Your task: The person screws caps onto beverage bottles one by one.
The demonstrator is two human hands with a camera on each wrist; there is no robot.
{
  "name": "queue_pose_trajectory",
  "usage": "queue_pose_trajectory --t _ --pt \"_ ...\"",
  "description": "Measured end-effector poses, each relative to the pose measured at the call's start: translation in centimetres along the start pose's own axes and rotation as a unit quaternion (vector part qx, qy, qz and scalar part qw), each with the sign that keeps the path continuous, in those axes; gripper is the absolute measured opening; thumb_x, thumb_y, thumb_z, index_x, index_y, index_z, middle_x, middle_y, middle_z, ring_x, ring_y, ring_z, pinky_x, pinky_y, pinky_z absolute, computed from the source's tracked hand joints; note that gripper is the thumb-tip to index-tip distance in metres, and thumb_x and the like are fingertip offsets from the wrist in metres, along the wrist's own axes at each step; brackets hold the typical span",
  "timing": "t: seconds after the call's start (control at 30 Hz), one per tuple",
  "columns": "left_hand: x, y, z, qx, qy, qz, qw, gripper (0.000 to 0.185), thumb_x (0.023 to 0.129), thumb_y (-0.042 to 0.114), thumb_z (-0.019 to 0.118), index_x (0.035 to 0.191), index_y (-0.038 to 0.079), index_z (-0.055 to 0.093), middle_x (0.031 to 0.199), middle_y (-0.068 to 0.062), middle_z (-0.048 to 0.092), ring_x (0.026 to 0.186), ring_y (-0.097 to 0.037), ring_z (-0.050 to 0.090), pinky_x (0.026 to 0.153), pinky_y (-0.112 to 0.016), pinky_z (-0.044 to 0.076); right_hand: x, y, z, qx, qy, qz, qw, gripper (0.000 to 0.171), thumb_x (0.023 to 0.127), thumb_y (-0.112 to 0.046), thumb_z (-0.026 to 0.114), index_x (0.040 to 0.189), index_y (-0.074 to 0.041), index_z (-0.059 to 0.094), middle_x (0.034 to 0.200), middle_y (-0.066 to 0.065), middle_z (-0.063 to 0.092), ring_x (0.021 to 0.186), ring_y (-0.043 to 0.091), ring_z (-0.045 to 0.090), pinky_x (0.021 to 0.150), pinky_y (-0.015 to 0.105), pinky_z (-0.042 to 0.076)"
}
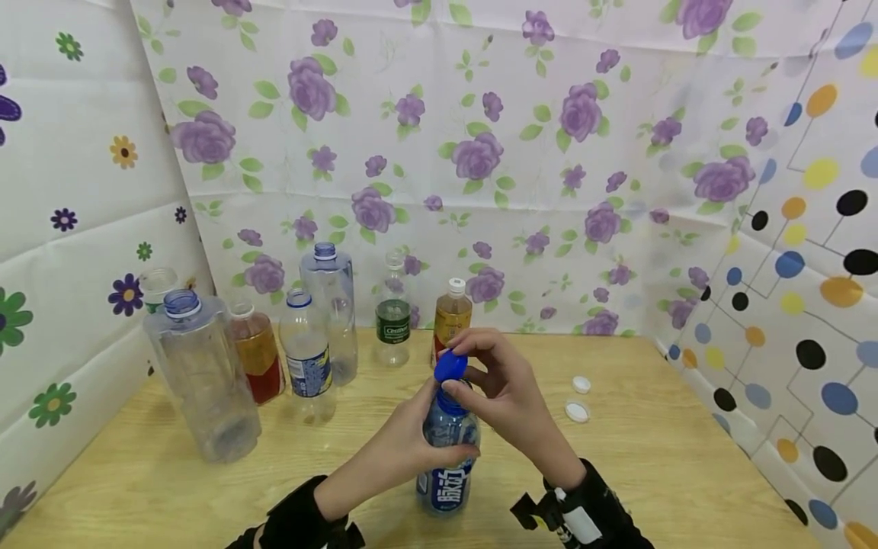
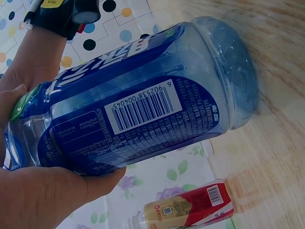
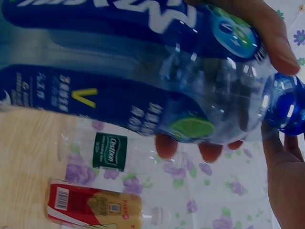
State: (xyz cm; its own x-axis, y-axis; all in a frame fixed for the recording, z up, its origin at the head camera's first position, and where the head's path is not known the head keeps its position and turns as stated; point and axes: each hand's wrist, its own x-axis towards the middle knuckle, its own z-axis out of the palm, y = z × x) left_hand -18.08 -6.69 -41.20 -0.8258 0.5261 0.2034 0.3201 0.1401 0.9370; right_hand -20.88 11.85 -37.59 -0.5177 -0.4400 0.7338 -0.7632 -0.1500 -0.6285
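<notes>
In the head view, a clear plastic drink bottle (image 1: 449, 488) with a blue label stands upright near the front of the table. My left hand (image 1: 414, 436) grips its upper body, wrapped around the side. My right hand (image 1: 504, 393) pinches a blue screw cap (image 1: 450, 366) between fingers and thumb. The cap is tilted, right at the bottle's blue neck. A barcode shows on the bottle (image 2: 200, 109) in the left wrist view, with the left hand (image 2: 57, 191) around its upper part. Seen from the right wrist, fingertips of the left hand show below the bottle (image 3: 224, 114).
Large clear bottles (image 1: 199, 374), a red-labelled bottle (image 1: 257, 354) and a blue-labelled bottle (image 1: 309, 370) stand at the left. Behind are a green-labelled bottle (image 1: 393, 324) and an amber bottle (image 1: 453, 313) with a white cap. White caps (image 1: 577, 412) lie at the right.
</notes>
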Motion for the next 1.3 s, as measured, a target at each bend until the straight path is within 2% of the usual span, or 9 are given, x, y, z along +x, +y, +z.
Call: queue_pose_trajectory --t 0.17,0.3,0.4,0.6,0.77,0.97,1.1,1.2,1.3 --pt "-0.1 -0.1 0.1 0.010 0.002 0.011 0.9999 0.093 0.091 0.028 0.080 0.162 0.020 0.020 0.145 -0.011 0.054 0.126 -0.031 0.059 0.101 -0.047 0.053 -0.6 0.9 0.5 0.000 0.001 -0.018 1.000 0.024 0.097 0.003 0.065 0.119 0.001 0.054 0.124 0.023 0.053 0.117 0.024 0.060 0.094 0.037 0.057" --pt "-0.1 -0.2 0.0 0.027 0.004 0.018 0.9995 0.091 0.092 0.029 0.078 0.162 0.021 0.021 0.153 -0.008 0.047 0.134 -0.028 0.053 0.106 -0.044 0.050 -1.1 1.8 0.8 -0.033 -0.010 -0.069 0.997 0.016 0.101 -0.004 0.062 0.115 0.001 0.060 0.119 0.021 0.056 0.110 0.024 0.062 0.089 0.034 0.059" --pt "-0.1 -0.3 0.0 0.038 0.006 0.020 0.9990 0.091 0.093 0.030 0.078 0.163 0.021 0.020 0.157 -0.005 0.043 0.139 -0.027 0.049 0.109 -0.044 0.047 -1.4 2.4 0.9 -0.045 -0.013 -0.105 0.993 0.016 0.102 -0.009 0.062 0.114 0.002 0.062 0.117 0.023 0.057 0.108 0.025 0.063 0.089 0.034 0.060" --pt "-0.2 -0.2 0.1 0.035 0.008 0.016 0.9992 0.087 0.092 0.030 0.079 0.160 0.021 0.025 0.153 -0.004 0.047 0.135 -0.026 0.052 0.107 -0.045 0.049 -1.6 3.1 0.9 -0.011 0.000 -0.146 0.989 0.018 0.102 -0.011 0.062 0.111 0.005 0.063 0.118 0.027 0.055 0.115 0.026 0.060 0.095 0.035 0.057" --pt "-0.1 0.0 0.1 0.028 0.008 0.017 0.9994 0.086 0.092 0.028 0.079 0.159 0.020 0.027 0.150 -0.005 0.050 0.131 -0.027 0.056 0.103 -0.045 0.052 -1.5 3.3 0.8 0.017 0.004 -0.176 0.984 0.014 0.102 -0.009 0.063 0.109 0.003 0.066 0.120 0.024 0.057 0.117 0.025 0.059 0.097 0.035 0.056" --pt "0.0 0.1 0.1 0.017 -0.002 0.026 0.9995 0.088 0.092 0.026 0.079 0.160 0.022 0.024 0.146 -0.005 0.053 0.126 -0.025 0.059 0.100 -0.043 0.054 -1.3 3.3 0.8 0.072 -0.004 -0.187 0.980 0.014 0.100 -0.004 0.063 0.111 -0.003 0.071 0.121 0.017 0.063 0.117 0.027 0.061 0.100 0.038 0.054" --pt "0.0 0.0 -0.1 0.001 -0.011 0.024 0.9997 0.086 0.092 0.025 0.079 0.159 0.024 0.025 0.146 -0.006 0.053 0.126 -0.027 0.059 0.100 -0.043 0.055 -1.3 3.2 0.6 0.116 -0.018 -0.161 0.980 0.019 0.099 0.000 0.062 0.112 -0.008 0.074 0.122 0.012 0.066 0.117 0.027 0.062 0.100 0.040 0.054" --pt "0.0 -0.1 -0.2 -0.007 -0.014 0.021 0.9996 0.084 0.093 0.025 0.078 0.158 0.025 0.026 0.145 -0.008 0.053 0.124 -0.028 0.061 0.097 -0.041 0.056 -1.3 3.0 0.6 0.121 -0.021 -0.136 0.983 0.019 0.100 -0.001 0.062 0.113 -0.009 0.074 0.123 0.010 0.066 0.117 0.026 0.062 0.101 0.041 0.054" --pt "-0.1 -0.2 -0.3 -0.007 -0.012 0.019 0.9997 0.085 0.092 0.026 0.078 0.159 0.026 0.025 0.147 -0.008 0.052 0.124 -0.027 0.060 0.097 -0.042 0.056 -1.3 2.7 0.4 0.107 -0.027 -0.132 0.985 0.016 0.101 -0.002 0.062 0.112 -0.006 0.073 0.123 0.012 0.066 0.118 0.026 0.062 0.102 0.043 0.053"
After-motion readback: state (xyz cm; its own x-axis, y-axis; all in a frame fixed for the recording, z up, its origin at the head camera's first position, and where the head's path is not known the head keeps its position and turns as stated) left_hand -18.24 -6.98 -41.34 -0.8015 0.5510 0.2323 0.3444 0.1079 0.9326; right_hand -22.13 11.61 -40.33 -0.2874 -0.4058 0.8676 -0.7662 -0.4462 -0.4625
